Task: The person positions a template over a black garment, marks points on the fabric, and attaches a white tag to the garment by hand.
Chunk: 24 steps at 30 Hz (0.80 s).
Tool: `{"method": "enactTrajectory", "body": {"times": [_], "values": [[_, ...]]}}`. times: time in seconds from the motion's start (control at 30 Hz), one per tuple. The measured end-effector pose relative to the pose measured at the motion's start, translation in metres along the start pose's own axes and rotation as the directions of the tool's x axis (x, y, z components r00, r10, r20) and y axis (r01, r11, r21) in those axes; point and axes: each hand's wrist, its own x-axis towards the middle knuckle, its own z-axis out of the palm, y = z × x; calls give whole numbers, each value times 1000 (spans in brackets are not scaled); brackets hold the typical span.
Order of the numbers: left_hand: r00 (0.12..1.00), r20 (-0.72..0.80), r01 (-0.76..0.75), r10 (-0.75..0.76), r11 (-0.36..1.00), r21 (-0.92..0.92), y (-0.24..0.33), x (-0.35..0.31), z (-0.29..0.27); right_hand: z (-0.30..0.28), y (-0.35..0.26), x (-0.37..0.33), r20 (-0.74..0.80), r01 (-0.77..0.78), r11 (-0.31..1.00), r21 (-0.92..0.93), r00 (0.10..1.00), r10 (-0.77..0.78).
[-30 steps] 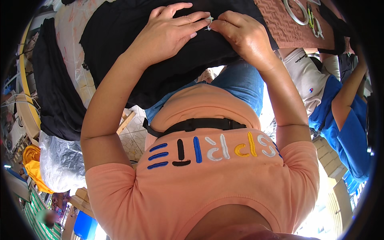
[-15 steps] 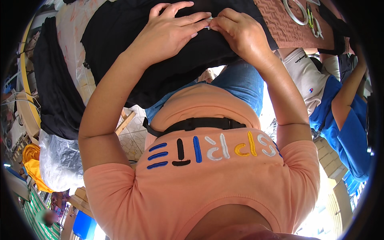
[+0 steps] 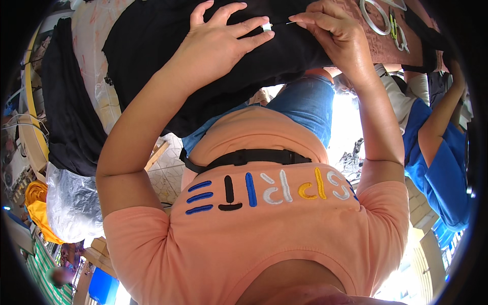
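Note:
Black fabric [image 3: 168, 30] lies spread over the work surface and hangs toward my lap. On it sits a small white label [image 3: 267, 27]. My left hand [image 3: 216, 38] rests on the fabric with its fingers stretched and spread, two fingertips bracketing the label and touching its edges. To the right of the label, my right hand [image 3: 335, 30] pinches a thin needle [image 3: 291, 22] between thumb and fingertips. A faint dark line, seemingly thread, runs between needle and label.
A white ring [image 3: 375, 16], yellow-green snips [image 3: 393, 24] and a white loop [image 3: 403, 41] lie on the patterned brown surface. More black cloth [image 3: 68, 96] and a clear plastic bag [image 3: 73, 203] are on the left. At right sits a person in blue [image 3: 442, 173].
My right hand has moved right, away from the label, drawing the needle with it. The left hand's fingers have spread, and the label now shows more plainly.

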Motion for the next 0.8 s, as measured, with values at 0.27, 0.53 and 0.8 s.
{"method": "enactTrajectory", "body": {"times": [0.27, 0.53, 0.8], "values": [[999, 2, 54, -54, 996, -78, 3, -1, -3, 18, -16, 8, -67, -178, 965, 191, 979, 194], [996, 92, 7, 4, 993, -114, -2, -2, -3, 16, -24, 10, -84, -196, 974, 114, 975, 206], [992, 104, -57, 66, 995, -87, -13, -1, 2, 23, -8, 3, -91, -254, 958, 130, 960, 266]]}}
